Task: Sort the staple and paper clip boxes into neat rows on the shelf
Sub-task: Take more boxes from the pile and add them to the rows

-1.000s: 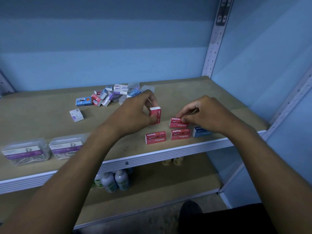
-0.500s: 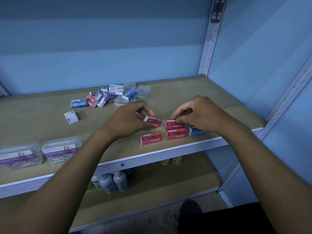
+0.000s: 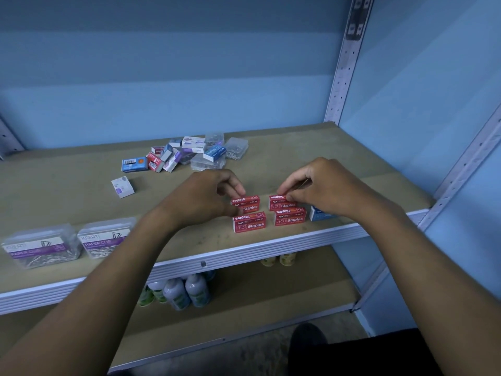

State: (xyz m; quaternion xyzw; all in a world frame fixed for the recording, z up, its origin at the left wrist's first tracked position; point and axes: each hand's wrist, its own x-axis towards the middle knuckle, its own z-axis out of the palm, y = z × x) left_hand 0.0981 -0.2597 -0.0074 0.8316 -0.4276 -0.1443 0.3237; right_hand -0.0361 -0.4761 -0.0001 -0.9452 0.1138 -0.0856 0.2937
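Staple boxes: four red ones form a two-by-two block near the front edge of the shelf (image 3: 271, 253). Front row: front-left box (image 3: 249, 225) and front-right box (image 3: 290, 218), both free. Back row: back-left box (image 3: 248, 204), pinched by the left hand (image 3: 206, 196); back-right box (image 3: 282, 203), pinched at its far edge by the right hand (image 3: 322, 185). A second ago the left hand held its box upright in the air; it now lies flat behind the front-left box, so the second red row appears complete once squared. A blue box (image 3: 315, 213) sits just right of the block, partly hidden by the right wrist. To the left, two clear paper clip tubs (image 3: 43, 248) (image 3: 104, 240) stand side by side. Farther back lies one white box (image 3: 122, 186) alone, then an unsorted heap (image 3: 184, 156) of small boxes and clear cases, too jumbled to count.
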